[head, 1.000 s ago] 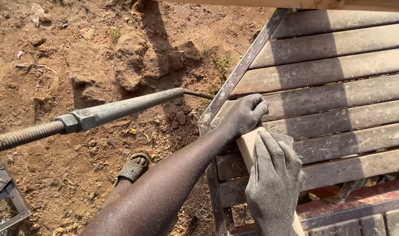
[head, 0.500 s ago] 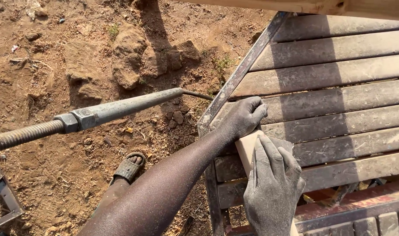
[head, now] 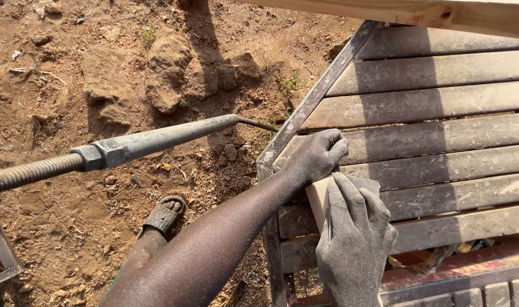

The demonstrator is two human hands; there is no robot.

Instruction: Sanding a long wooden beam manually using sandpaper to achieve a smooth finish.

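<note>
A dust-coated right hand (head: 353, 244) lies flat over a pale wooden block (head: 318, 196) on the slatted desk (head: 441, 108), unmoved from a second ago, the left hand (head: 316, 156) curled just beyond that grip

pale wood block (head: 317, 196), grey weathered slats (head: 441, 102), reddish-brown dirt (head: 72, 85)

Harsh sunlight, sharp focus throughout; a dark hard-edged shadow crosses the slatted bench (head: 430, 113).
</note>
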